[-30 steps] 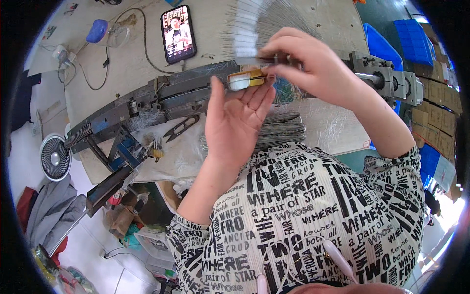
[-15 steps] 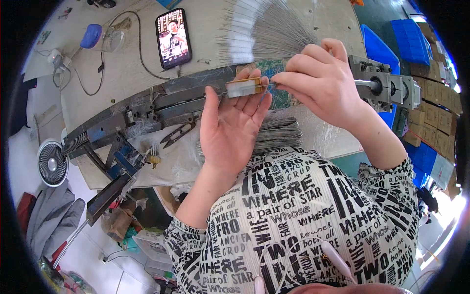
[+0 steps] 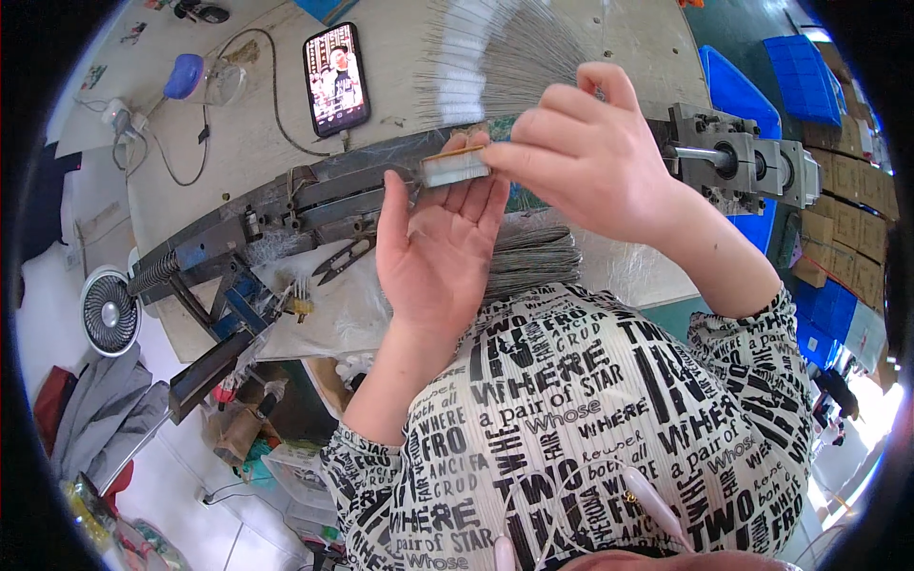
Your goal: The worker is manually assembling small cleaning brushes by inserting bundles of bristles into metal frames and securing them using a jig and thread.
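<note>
My left hand (image 3: 440, 243) is palm up with its thumb out and fingers stretched. Over its fingers sits a small rectangular piece (image 3: 455, 169), whitish with an amber-coloured upper edge. My right hand (image 3: 590, 157) comes in from the right with thumb and fingertips pinched at the piece's right end. A thin wire was visible in that pinch a moment earlier; now the fingertips mostly hide it. Beneath both hands runs a long dark metal bar (image 3: 343, 195) of a bench fixture. Just below the right hand lies a bundle of grey wires (image 3: 538, 262).
Many thin wires (image 3: 533, 57) fan out at the back. A phone (image 3: 336, 81) with a cable lies behind the bar. Thread snips (image 3: 345, 259) rest left of my left hand. A metal clamp unit (image 3: 738, 160) stands right, before blue bins (image 3: 804, 81). A small fan (image 3: 110, 309) is far left.
My right hand has moved left, its fingertips now at the end of the rectangular piece. My left hand and the piece have shifted slightly left.
</note>
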The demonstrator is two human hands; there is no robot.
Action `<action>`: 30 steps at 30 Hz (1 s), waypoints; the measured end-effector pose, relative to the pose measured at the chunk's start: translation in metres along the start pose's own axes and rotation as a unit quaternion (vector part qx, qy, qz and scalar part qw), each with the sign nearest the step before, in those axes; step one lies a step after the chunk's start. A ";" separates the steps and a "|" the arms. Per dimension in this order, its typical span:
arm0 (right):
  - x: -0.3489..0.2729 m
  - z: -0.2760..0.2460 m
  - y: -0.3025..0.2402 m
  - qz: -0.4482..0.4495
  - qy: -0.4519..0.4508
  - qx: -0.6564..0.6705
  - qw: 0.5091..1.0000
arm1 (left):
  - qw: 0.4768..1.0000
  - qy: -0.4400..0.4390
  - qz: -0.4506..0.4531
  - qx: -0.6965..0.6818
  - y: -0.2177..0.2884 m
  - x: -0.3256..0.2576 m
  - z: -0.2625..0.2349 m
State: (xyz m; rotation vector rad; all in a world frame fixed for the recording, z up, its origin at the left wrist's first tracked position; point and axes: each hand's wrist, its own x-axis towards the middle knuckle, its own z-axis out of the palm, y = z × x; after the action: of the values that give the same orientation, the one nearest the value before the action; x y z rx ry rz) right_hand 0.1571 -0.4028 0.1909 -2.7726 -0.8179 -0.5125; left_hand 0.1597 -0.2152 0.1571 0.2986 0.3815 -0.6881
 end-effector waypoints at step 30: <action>-0.126 0.027 -0.024 0.317 -0.128 0.338 0.877 | 0.919 0.070 -0.019 0.387 -0.012 0.002 -0.045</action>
State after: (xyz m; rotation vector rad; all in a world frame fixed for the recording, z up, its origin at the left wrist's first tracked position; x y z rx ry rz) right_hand 0.0522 -0.4360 0.1203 -2.2463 -0.0437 0.2362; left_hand 0.1419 -0.2076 0.1148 1.1007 0.2332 -0.8392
